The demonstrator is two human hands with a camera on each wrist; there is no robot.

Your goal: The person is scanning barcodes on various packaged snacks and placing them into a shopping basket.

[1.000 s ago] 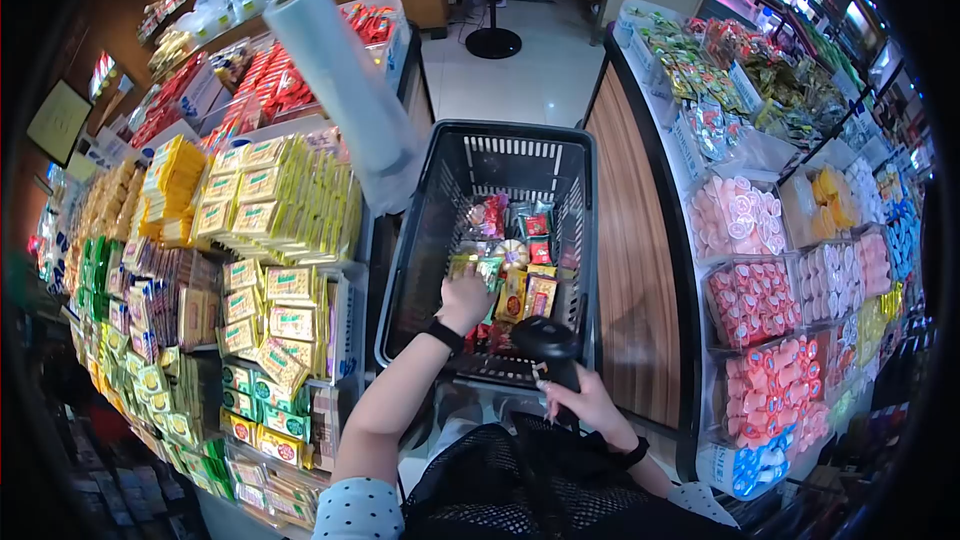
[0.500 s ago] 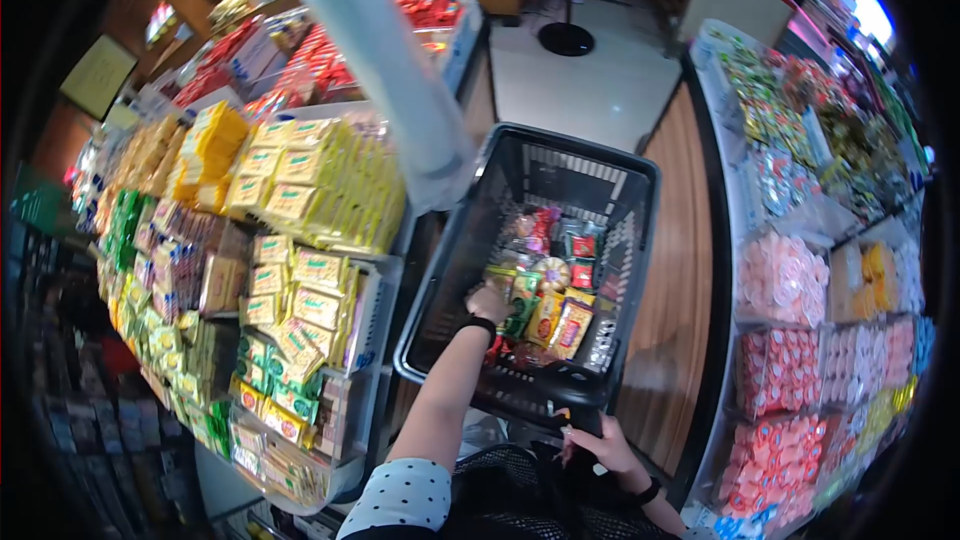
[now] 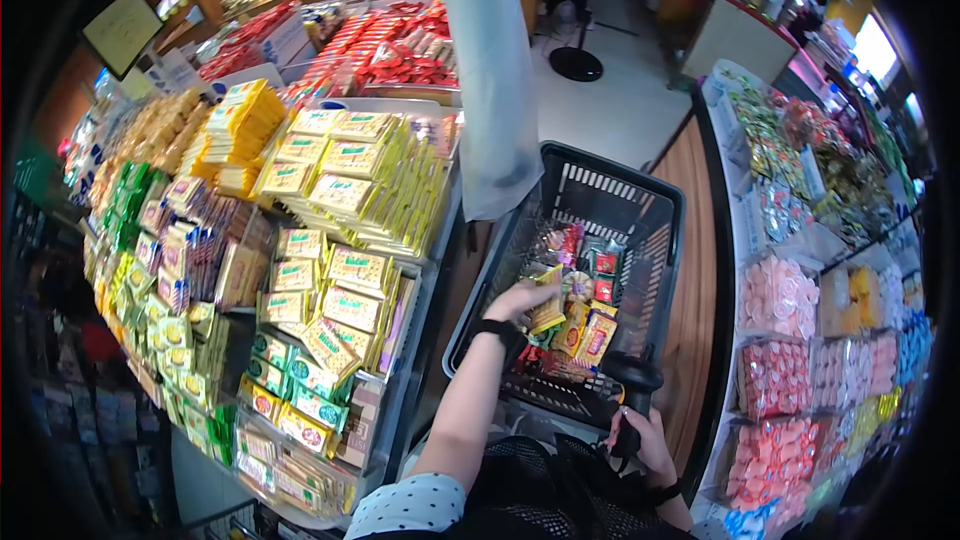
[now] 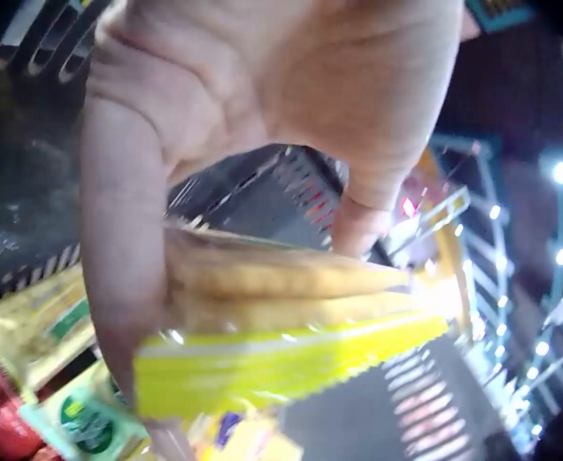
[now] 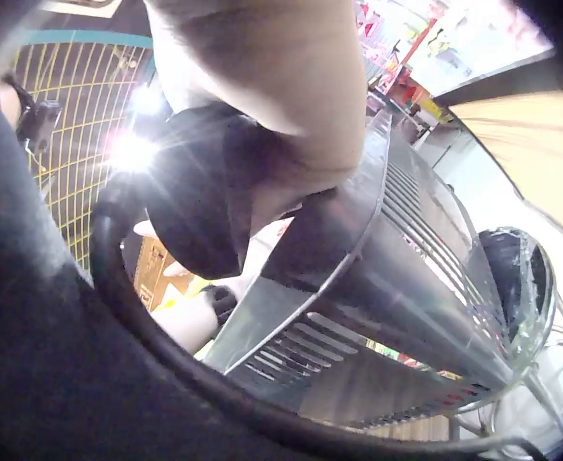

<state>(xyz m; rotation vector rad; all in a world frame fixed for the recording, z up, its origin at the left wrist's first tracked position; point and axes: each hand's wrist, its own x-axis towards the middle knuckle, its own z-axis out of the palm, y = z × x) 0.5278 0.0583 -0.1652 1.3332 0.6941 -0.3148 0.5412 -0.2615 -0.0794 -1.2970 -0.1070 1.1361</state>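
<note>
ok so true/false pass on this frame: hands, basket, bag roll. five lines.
1. The left hand pinches a yellow cracker packet. True.
2. The right hand hangs free and holds nothing. False: it grips the black handle at the near end of the basket.
3. The basket is empty. False: snack packets lie in it.
4. The roll of plastic bags stands upright beside the basket. True.
5. The left hand is over the biscuit shelves. False: it is over the basket.
</note>
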